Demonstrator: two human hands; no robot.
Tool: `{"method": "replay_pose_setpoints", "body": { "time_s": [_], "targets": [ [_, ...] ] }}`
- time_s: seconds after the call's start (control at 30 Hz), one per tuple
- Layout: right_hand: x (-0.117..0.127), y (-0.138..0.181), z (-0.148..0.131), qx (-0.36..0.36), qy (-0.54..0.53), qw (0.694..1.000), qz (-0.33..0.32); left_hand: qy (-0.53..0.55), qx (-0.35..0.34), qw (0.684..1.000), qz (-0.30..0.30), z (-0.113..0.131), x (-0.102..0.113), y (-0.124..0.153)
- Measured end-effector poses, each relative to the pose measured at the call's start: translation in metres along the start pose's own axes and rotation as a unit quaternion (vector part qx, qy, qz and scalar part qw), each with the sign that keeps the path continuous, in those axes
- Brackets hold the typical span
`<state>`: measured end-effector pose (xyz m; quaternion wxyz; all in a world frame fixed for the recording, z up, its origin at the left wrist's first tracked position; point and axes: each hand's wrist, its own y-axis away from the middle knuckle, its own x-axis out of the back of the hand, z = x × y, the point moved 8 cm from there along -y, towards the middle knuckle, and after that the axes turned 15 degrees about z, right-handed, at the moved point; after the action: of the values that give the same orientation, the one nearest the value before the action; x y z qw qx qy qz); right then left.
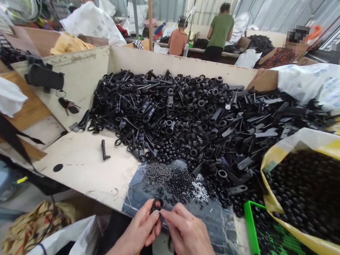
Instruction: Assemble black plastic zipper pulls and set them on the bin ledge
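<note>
My left hand (pixel 138 231) is closed in a pinch on a small black plastic ring part (pixel 157 206) at the table's near edge. My right hand (pixel 187 235) is closed too, its fingertips pinched against the same part from the right. Just beyond the hands lie small black screws (pixel 176 183) and pale pins (pixel 200 191) on a clear plastic sheet (pixel 219 223). Behind them spreads a big heap of black plastic parts (pixel 198 115).
A yellow bag (pixel 316 191) of black round pieces and a green basket (pixel 252 241) sit to the right. A lone black piece (pixel 105 150) lies on the bare board at left. Keys (pixel 68 104) hang on the side wall. Other people work at a far table (pixel 220 31).
</note>
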<state>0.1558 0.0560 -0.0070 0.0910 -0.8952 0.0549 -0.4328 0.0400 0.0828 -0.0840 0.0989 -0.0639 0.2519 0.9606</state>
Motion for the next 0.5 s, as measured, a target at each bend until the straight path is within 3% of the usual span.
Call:
{"method": "replay_pose_setpoints", "body": {
  "time_s": [0.5],
  "targets": [
    [-0.0040, 0.0013, 0.0043, -0.006, -0.008, 1.000, -0.019, -0.002, 0.033, 0.999, 0.003, -0.0010, -0.0005, 0.0019]
  ]
}}
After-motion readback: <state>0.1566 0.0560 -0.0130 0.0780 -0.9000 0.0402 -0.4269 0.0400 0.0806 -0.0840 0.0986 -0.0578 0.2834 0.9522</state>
